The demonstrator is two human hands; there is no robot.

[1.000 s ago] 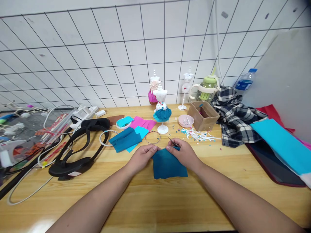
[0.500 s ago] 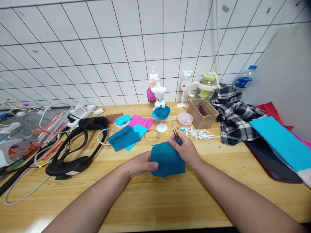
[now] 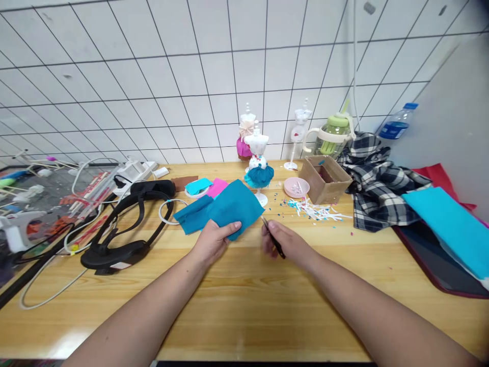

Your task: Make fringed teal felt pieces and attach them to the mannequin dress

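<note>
My left hand (image 3: pixel 214 243) pinches the teal cloth (image 3: pixel 236 206) up, right hand (image 3: pixel 287 245) is clamped on tweezers (image 3: pixel 272 239); cloth looks uncut, shaping remains

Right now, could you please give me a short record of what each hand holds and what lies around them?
Left hand: pinches teal fabric, held up above the table
Right hand: grips a slim dark tool, tip toward the fabric
Behind the hands: mini mannequin in a teal skirt, cardboard box, pink dish, paper scraps
Left side: black headset
Right side: plaid cloth
</note>
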